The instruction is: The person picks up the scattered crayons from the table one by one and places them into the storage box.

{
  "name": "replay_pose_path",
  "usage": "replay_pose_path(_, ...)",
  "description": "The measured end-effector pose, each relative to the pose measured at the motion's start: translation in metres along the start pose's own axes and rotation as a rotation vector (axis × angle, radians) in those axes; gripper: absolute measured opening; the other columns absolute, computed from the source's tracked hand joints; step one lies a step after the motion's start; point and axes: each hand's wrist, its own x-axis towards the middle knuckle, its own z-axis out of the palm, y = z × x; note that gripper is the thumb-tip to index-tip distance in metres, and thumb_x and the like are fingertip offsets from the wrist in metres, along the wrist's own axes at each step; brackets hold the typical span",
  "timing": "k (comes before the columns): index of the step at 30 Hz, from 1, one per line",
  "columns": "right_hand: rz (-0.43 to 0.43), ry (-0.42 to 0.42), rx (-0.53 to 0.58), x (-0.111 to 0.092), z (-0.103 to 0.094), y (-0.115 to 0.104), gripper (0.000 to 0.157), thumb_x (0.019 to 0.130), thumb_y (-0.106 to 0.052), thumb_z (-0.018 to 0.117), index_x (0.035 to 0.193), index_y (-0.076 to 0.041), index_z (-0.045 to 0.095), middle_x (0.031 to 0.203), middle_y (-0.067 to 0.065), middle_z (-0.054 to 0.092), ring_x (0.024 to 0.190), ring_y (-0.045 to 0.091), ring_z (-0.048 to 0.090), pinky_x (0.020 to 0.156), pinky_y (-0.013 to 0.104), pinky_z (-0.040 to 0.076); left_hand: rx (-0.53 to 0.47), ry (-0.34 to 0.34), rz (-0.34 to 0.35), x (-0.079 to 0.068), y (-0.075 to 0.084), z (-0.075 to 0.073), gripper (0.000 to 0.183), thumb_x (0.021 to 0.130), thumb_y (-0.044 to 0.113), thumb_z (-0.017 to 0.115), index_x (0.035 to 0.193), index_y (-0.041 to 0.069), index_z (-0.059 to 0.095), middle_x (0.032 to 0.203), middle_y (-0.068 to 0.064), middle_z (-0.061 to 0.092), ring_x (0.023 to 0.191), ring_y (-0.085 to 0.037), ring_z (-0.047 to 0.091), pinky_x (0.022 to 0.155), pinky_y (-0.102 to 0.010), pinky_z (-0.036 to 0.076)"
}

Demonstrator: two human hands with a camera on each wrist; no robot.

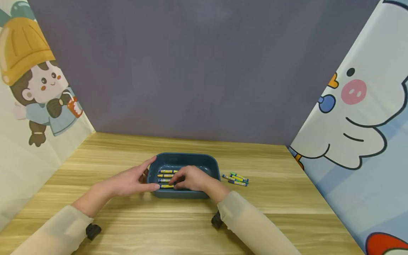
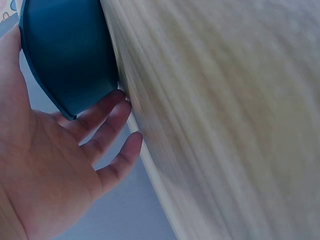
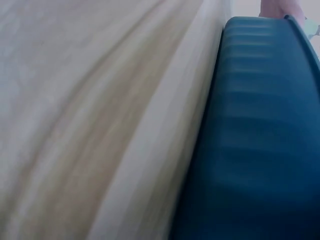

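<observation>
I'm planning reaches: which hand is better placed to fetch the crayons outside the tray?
Probably the right hand, nearer the loose crayons; the left hand is across the tray from them.

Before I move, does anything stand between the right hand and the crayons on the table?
Yes, the right wall of the blue bin: the right hand reaches inside the bin, while the loose crayons lie outside. Nothing else visible stands between.

Crayons (image 1: 164, 175) in tray (image 1: 183, 194), more crayons (image 1: 237, 183) right
</observation>
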Motion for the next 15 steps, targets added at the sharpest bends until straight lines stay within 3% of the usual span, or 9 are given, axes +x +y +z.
replay_pose_path(9,0.012,-0.002,-0.011,0.0027,0.0018,0.0018,0.016,0.100,-0.017,0.083,0.115,-0.023,0.087,0.106,-0.008,0.079,0.086,-0.004,0.063,0.081,0.020,0.053,0.004,-0.009,-0.002,0.0004,-0.0005,-0.0011,0.113,0.100,0.059,0.075,0.178,0.015,0.007,0.116,-0.002,0.067,0.100,-0.013,0.067,0.085,-0.035,0.055)
replay_pose_path(15,-0.004,0.045,0.008,0.0007,-0.0027,0.0023,0.014,0.102,-0.021,0.082,0.115,-0.024,0.086,0.103,-0.010,0.079,0.087,-0.002,0.063,0.079,0.022,0.053,0.002,-0.004,0.000,0.0014,-0.0016,-0.0005,0.113,0.100,0.059,0.076,0.178,0.015,0.008,0.116,-0.002,0.067,0.100,-0.013,0.068,0.085,-0.034,0.055)
